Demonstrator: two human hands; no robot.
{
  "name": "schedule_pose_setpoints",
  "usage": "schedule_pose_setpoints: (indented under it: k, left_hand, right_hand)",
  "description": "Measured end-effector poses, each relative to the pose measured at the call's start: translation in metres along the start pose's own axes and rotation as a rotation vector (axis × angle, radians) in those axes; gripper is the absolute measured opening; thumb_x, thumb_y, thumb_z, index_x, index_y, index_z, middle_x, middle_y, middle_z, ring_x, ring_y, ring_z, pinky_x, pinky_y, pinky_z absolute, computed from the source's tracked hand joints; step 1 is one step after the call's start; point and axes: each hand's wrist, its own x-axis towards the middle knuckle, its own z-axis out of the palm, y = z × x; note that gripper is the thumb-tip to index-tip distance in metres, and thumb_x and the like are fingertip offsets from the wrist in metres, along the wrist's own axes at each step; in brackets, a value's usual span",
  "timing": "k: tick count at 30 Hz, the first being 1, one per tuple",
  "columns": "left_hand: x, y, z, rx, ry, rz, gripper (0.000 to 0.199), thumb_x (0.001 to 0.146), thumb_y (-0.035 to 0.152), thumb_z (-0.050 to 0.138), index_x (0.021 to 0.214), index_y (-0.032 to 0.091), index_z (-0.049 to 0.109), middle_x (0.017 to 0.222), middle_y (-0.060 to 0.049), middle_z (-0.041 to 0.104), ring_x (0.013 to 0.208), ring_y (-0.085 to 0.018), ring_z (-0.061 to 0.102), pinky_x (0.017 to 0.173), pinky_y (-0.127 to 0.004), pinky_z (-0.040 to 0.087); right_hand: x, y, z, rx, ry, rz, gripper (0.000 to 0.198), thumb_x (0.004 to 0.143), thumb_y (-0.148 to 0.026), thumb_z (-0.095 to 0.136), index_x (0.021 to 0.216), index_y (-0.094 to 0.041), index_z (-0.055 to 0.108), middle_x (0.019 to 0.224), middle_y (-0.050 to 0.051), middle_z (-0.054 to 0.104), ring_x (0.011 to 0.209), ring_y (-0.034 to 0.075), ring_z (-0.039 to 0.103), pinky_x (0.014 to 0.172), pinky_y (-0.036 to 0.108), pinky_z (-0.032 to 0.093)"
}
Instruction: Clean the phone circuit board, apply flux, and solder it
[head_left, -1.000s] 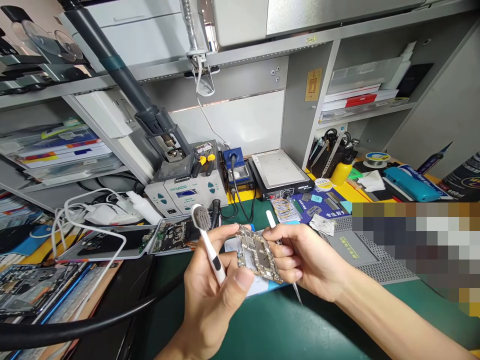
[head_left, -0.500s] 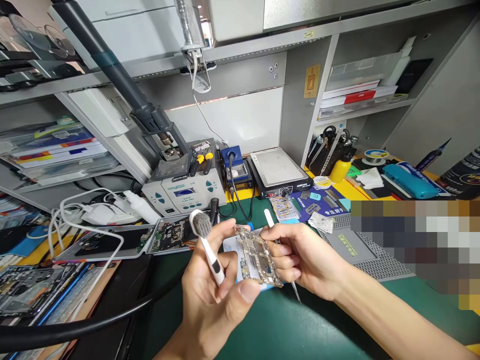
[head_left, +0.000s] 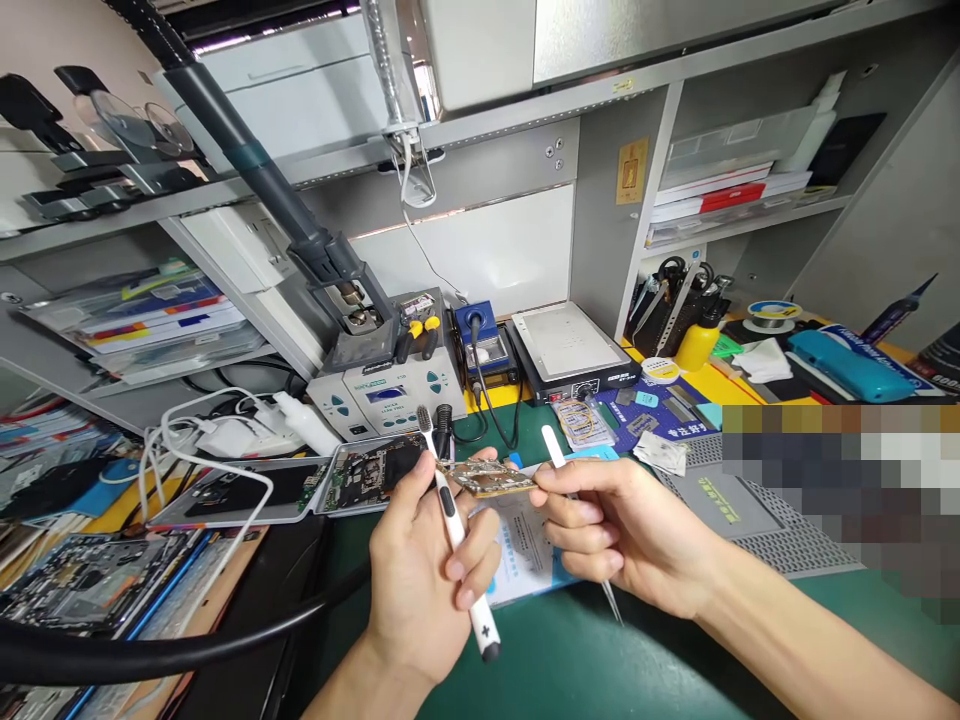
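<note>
My left hand (head_left: 416,580) is closed around the white handle of a small brush (head_left: 478,615), whose dark bristles point up. Its thumb and fingertips are also at the left edge of a bare circuit board (head_left: 491,478), which lies nearly edge-on to me. Pinching the board's right corner are the thumb and forefinger of my right hand (head_left: 637,520). Metal tweezers (head_left: 553,446) are tucked in the same hand, with the thin tips sticking out below the fingers. Under the board, a white and blue sheet (head_left: 521,545) rests on the green mat (head_left: 570,660).
Behind stand a hot-air station (head_left: 394,390), a blue soldering iron stand (head_left: 476,335) and a heating plate (head_left: 570,345). Opened devices (head_left: 367,475) and a black hose (head_left: 225,655) are on the left. A grey perforated pad (head_left: 795,515) lies right. Yellow bottle (head_left: 696,345) at back right.
The board has tilted from facing me to nearly flat. My left hand has turned, so the brush handle now points down across the palm. The view has shifted slightly.
</note>
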Motion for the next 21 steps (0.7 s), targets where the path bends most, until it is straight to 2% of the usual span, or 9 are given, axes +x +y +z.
schedule_pose_setpoints:
  k: [5, 11, 15, 19, 21]
  left_hand:
    - [0.0023, 0.0011, -0.0021, -0.046, -0.014, -0.067, 0.057, 0.094, 0.059, 0.048, 0.108, 0.007, 0.068, 0.073, -0.003, 0.061, 0.040, -0.004, 0.015, 0.036, -0.022, 0.010]
    - [0.0033, 0.0006, -0.0031, -0.092, -0.035, -0.105, 0.059, 0.096, 0.057, 0.047, 0.110, 0.004, 0.068, 0.082, -0.010, 0.067, 0.041, -0.004, 0.015, 0.036, -0.022, 0.011]
    - [0.0043, -0.0007, -0.0045, -0.126, -0.054, -0.118, 0.063, 0.097, 0.058, 0.044, 0.115, 0.002, 0.067, 0.080, -0.012, 0.068, 0.042, -0.005, 0.014, 0.035, -0.020, 0.013]
    - [0.0039, -0.0010, -0.0062, -0.159, -0.098, -0.108, 0.068, 0.096, 0.062, 0.042, 0.122, 0.004, 0.066, 0.068, -0.008, 0.065, 0.041, -0.005, 0.014, 0.034, -0.020, 0.015]
    - [0.0028, -0.0004, -0.0070, -0.175, -0.094, -0.097, 0.069, 0.094, 0.062, 0.045, 0.127, 0.004, 0.064, 0.072, -0.009, 0.067, 0.041, -0.006, 0.016, 0.035, -0.020, 0.017]
  right_hand:
    - [-0.0016, 0.0003, 0.0024, -0.024, -0.022, -0.015, 0.015, 0.086, -0.023, 0.067, 0.078, -0.010, 0.068, 0.052, -0.011, 0.023, 0.043, 0.003, 0.012, 0.039, 0.018, 0.011]
    - [-0.0027, 0.0001, 0.0043, -0.062, -0.033, -0.019, 0.014, 0.085, -0.024, 0.069, 0.080, -0.011, 0.069, 0.051, -0.012, 0.023, 0.043, 0.003, 0.012, 0.040, 0.019, 0.011]
    - [-0.0035, 0.0014, 0.0049, -0.113, -0.040, -0.026, 0.016, 0.087, -0.027, 0.070, 0.080, -0.012, 0.068, 0.051, -0.012, 0.021, 0.043, 0.003, 0.010, 0.040, 0.019, 0.009]
    - [-0.0034, 0.0053, 0.0058, -0.191, -0.062, -0.042, 0.019, 0.087, -0.029, 0.073, 0.078, -0.014, 0.065, 0.050, -0.012, 0.022, 0.043, 0.003, 0.010, 0.041, 0.020, 0.009]
    - [-0.0037, 0.0073, 0.0064, -0.224, -0.076, -0.037, 0.024, 0.087, -0.031, 0.075, 0.074, -0.016, 0.061, 0.049, -0.012, 0.025, 0.043, 0.003, 0.012, 0.041, 0.021, 0.009]
